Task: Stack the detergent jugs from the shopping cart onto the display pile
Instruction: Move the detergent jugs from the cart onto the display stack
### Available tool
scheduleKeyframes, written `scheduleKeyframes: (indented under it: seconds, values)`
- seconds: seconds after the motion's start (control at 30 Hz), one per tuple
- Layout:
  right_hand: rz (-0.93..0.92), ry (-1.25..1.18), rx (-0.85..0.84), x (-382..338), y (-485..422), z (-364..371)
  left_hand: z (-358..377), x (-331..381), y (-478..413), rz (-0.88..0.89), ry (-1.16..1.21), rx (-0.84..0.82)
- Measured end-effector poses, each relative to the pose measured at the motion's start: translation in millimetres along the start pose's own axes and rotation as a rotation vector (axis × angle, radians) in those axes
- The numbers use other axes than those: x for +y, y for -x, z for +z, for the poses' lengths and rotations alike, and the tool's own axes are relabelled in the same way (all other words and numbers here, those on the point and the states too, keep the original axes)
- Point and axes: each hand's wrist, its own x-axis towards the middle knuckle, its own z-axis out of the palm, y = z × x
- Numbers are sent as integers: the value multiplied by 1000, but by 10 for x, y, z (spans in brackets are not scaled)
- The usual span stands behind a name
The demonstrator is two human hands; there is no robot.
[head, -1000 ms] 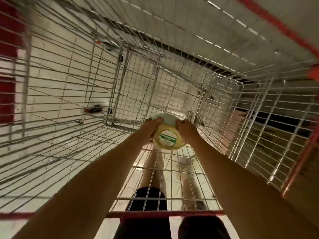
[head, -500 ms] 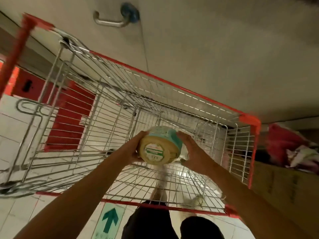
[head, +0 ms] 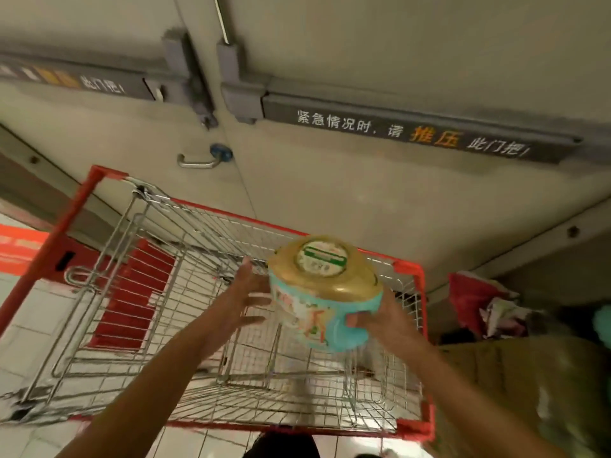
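At the centre right of the frame, above the far right corner of the shopping cart (head: pixel 408 269), a detergent jug (head: pixel 322 292) is hanging in the air, its gold lid tilting up toward the camera and its teal body pointing down and to the right. The right hand (head: pixel 390 325) is gripping it from the lower right, the thumb pressing on the teal wall while the other fingers are lying hidden behind the jug. The left hand (head: pixel 238 302) is reaching in from the left with its fingers spread and straight beside the jug's left wall; blur is hiding whether the fingertips are touching it. The cart, wire with a red rim, is standing on pale floor tiles (head: pixel 29 325) against a grey door (head: pixel 363 209), whose push bar (head: pixel 413 133) is running across the upper right and whose lever handle (head: pixel 198 163) is sitting left of centre. At the lower right, a cardboard box (head: pixel 529 375) is standing just beside the cart, a red cloth (head: pixel 469 302) lying above it.
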Motion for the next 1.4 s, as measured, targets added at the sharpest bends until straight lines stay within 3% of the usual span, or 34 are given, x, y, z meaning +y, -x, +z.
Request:
scheduleKeyframes:
  seconds: [0.1, 0.17, 0.3, 0.5, 0.8, 1.07, 1.23, 1.4]
  values:
    - [33, -209, 104, -218, 196, -118, 356, 162, 156, 238, 21, 67]
    - [59, -340, 124, -277, 298, -185, 582, 217, 220, 304, 43, 54]
    - [110, -394, 100, -489, 603, -270, 1097, 289, 329, 265, 165, -123]
    - [178, -510, 269, -649, 1199, -601, 1820, 172, 402, 232, 234, -229]
    - [68, -465, 408, -721, 2329, -1235, 2976, 72, 722, 211, 176, -371]
    - [-59, -352, 648, -758, 3325, -1584, 3841, -43, 1126, 257, 10, -452]
    - [-152, -345, 689, -657, 3939, -1751, 4274, -193, 1385, 273, -38, -534]
    - [-224, -220, 623, -533, 4488, -1914, 4541, -372, 1598, 356, -30, -656]
